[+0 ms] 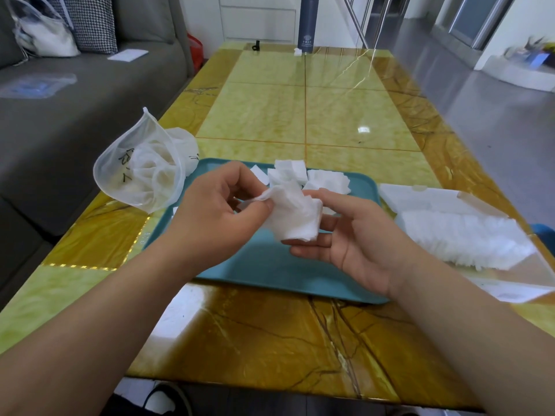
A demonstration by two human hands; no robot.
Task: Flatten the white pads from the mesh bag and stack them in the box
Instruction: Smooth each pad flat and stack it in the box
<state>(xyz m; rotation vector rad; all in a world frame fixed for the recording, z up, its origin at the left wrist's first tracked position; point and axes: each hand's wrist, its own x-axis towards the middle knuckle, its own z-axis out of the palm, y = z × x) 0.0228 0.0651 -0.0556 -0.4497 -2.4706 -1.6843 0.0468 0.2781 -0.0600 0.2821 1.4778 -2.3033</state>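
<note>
A glossy yellow-and-amber marbled bench (270, 340) stands beside a grey sofa (75, 100), with a dark bottle (307, 25) at its far end (its pale emblem is too small to read). At the left the white mesh bag (141, 169) bears black handwritten marks I cannot make out, a teal tray (270, 265) holds loose white pads (300, 175), and at the right a clear box (435, 199) holds a row of stacked pads (468, 238). Above the tray the left hand (216, 211) pinches a corner of a crumpled pad (295, 217), whose other side lies gripped between the thumb and fingers of the palm-up right hand (360, 244).
</note>
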